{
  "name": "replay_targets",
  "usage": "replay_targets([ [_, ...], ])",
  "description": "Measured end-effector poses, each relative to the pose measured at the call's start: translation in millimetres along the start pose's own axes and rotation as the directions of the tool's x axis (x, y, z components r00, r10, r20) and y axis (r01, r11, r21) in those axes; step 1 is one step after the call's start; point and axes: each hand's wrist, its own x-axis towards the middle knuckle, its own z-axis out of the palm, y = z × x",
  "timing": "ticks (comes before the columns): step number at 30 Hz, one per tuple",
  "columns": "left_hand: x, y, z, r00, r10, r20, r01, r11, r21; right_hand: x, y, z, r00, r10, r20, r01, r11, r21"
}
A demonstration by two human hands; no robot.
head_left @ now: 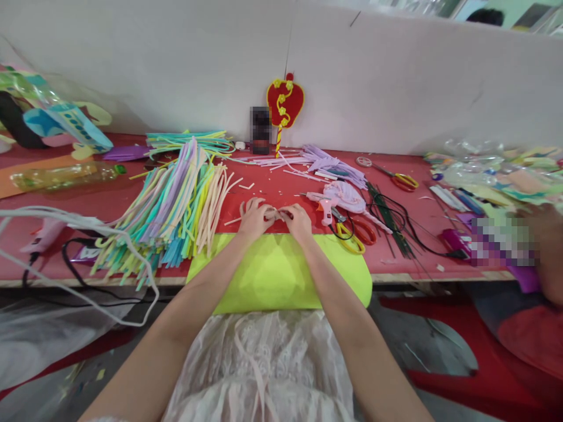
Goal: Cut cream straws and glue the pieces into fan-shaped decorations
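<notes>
My left hand (255,218) and my right hand (297,221) meet over the near middle of the red table, fingertips pinched together. Between them is a small pale piece (272,214), seemingly a bit of pipe cleaner, mostly hidden by the fingers. A thin peach pipe cleaner (232,221) pokes out beside my left hand; whether it is held or lying there I cannot tell. Under my wrists a yellow-green sheet (277,272) hangs over the table edge. Close by on the right are a pink glue gun (326,211) and scissors with yellow handles (350,237).
A big bundle of coloured pipe cleaners (169,199) lies left. Lilac pipe cleaners (329,163) lie behind. A red fan-shaped ornament (285,104) stands by the wall. Dark green stems (389,223) and black cords lie right. Another person's hand (543,246) is at far right.
</notes>
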Motion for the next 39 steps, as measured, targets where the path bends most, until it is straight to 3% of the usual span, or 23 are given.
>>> replay_targets([
  [12, 1, 1, 0.0, 1.000, -0.014, 0.006, 0.014, 1.000, 0.011, 0, 0, -1, 1.000, -0.007, 0.001, 0.007, 1.000, 0.012],
  [22, 0, 0, -1.5, 1.000, 0.012, -0.004, -0.012, 1.000, -0.004, -5, 6, -10, 0.990, -0.118, 0.083, 0.112, 0.991, 0.073],
  [39, 0, 0, 0.0, 1.000, 0.007, -0.003, -0.007, 1.000, -0.004, -3, 5, -12, 0.992, -0.072, 0.100, 0.059, 0.990, 0.130],
])
